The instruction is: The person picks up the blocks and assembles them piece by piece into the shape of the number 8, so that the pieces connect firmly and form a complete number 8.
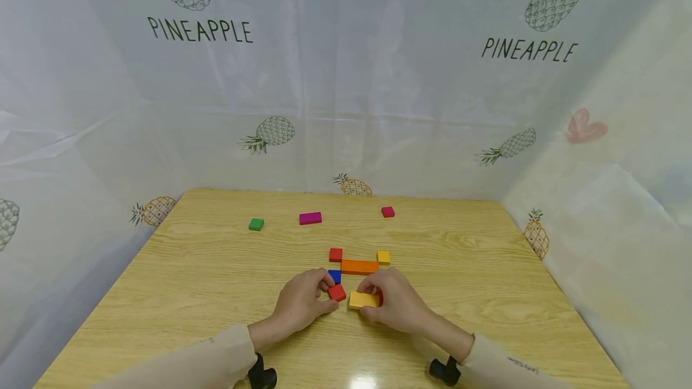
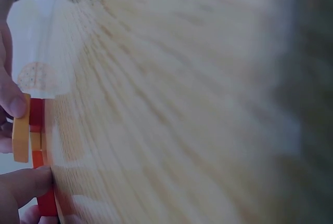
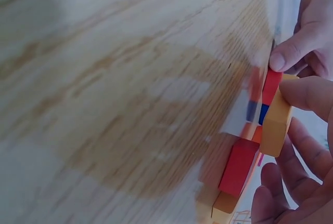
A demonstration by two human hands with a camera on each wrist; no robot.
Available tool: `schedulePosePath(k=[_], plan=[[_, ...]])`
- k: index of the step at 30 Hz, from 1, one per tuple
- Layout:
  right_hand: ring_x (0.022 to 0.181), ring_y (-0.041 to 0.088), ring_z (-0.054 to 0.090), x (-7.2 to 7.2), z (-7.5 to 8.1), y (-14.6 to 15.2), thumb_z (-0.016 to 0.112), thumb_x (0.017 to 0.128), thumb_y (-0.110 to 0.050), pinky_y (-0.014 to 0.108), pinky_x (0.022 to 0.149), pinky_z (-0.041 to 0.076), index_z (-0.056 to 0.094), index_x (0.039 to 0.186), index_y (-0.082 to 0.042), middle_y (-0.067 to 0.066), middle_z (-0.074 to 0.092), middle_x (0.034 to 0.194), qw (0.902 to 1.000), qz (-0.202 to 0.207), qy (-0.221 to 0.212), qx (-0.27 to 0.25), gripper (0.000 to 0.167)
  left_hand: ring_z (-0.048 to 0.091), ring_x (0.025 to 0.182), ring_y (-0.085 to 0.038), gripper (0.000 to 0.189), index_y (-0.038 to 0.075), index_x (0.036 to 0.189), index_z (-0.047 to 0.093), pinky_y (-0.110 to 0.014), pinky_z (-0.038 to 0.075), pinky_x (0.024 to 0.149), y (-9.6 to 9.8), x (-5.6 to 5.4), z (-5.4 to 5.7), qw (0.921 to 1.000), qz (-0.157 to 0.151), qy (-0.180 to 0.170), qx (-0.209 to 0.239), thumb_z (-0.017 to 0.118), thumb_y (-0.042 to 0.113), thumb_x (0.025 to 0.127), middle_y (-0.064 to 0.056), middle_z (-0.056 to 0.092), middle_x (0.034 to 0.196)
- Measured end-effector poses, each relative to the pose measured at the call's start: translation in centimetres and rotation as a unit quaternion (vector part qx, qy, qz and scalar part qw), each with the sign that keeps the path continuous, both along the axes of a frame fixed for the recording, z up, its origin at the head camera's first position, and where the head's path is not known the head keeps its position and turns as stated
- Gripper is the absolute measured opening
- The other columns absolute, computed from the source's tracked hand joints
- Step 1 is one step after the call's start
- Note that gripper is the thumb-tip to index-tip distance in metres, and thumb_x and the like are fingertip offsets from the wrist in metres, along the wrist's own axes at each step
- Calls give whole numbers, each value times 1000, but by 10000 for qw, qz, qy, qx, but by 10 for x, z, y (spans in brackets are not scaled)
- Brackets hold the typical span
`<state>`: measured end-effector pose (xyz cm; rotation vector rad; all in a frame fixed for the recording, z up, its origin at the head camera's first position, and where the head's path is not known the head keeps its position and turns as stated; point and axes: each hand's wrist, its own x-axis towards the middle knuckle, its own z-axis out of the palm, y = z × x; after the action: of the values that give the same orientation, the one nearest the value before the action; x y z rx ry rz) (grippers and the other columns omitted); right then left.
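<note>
My left hand [image 1: 303, 303] pinches a small red block [image 1: 337, 292] between thumb and fingers on the table. A blue block [image 1: 334, 276], partly covered by those fingers, lies just beyond it. In my right hand [image 1: 397, 305] is a yellow block [image 1: 364, 300], held by thumb and fingers slightly above the tabletop. The right wrist view shows another red block [image 3: 239, 167] below this hand, mostly hidden in the head view. Farther back lies a long orange block [image 1: 360, 266], with a red block [image 1: 336, 254] at its left end and a small yellow block [image 1: 383, 257] at its right.
Toward the back of the wooden table [image 1: 189, 293] are a green block [image 1: 256, 224], a purple block [image 1: 310, 218] and a crimson block [image 1: 388, 212]. A pineapple-printed sheet [image 1: 335, 77] hangs behind and at both sides.
</note>
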<state>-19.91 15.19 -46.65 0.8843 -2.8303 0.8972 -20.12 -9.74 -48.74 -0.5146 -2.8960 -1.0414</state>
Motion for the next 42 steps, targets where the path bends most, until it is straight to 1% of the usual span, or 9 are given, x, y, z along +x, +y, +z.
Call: schedulePosePath(k=[6, 11, 18, 23, 34, 42], plan=[[89, 10, 56, -1, -1, -3, 93, 82, -19, 29, 80, 45, 77, 101, -20, -14, 68, 92, 10000, 54, 77, 7, 25, 50, 73, -8, 31, 21, 100, 70, -25, 43, 63, 0, 0, -1, 10000, 1, 15, 25, 94, 28, 82, 9, 64, 88], [90, 12, 57, 0, -1, -5, 94, 81, -19, 30, 81, 45, 78, 101, -20, -13, 69, 93, 9999, 95, 71, -37, 25, 51, 74, -8, 31, 21, 100, 70, -25, 43, 64, 0, 0, -1, 10000, -11, 21, 50, 94, 28, 82, 9, 65, 90], [89, 13, 55, -1, -4, -5, 95, 81, -20, 28, 76, 41, 78, 101, -20, -12, 71, 93, 9998, 183, 60, -69, 26, 51, 74, -8, 31, 21, 101, 70, -25, 43, 64, 0, 0, -1, 10000, -7, -22, 27, 94, 28, 82, 9, 65, 89], [88, 12, 53, -1, -5, -5, 95, 81, -20, 27, 76, 39, 78, 101, -20, -13, 70, 92, 9998, 171, 40, -33, 26, 50, 73, -9, 31, 21, 101, 70, -25, 42, 63, 0, -1, -2, 10000, 0, -51, 5, 94, 29, 83, 9, 64, 88], [90, 9, 51, -3, -9, -5, 95, 81, -20, 28, 78, 39, 79, 102, -20, -14, 72, 94, 9998, 159, 48, 94, 27, 51, 73, -9, 31, 20, 100, 70, -25, 43, 64, 0, -1, -1, 10000, -8, -35, 28, 94, 28, 82, 9, 65, 89], [90, 8, 52, -2, -10, -6, 95, 80, -21, 29, 79, 39, 79, 101, -20, -13, 73, 95, 9994, 131, 214, 230, 27, 51, 73, -7, 31, 21, 98, 69, -24, 44, 63, 0, -1, -1, 10000, -49, 73, 28, 94, 27, 82, 9, 65, 88]])
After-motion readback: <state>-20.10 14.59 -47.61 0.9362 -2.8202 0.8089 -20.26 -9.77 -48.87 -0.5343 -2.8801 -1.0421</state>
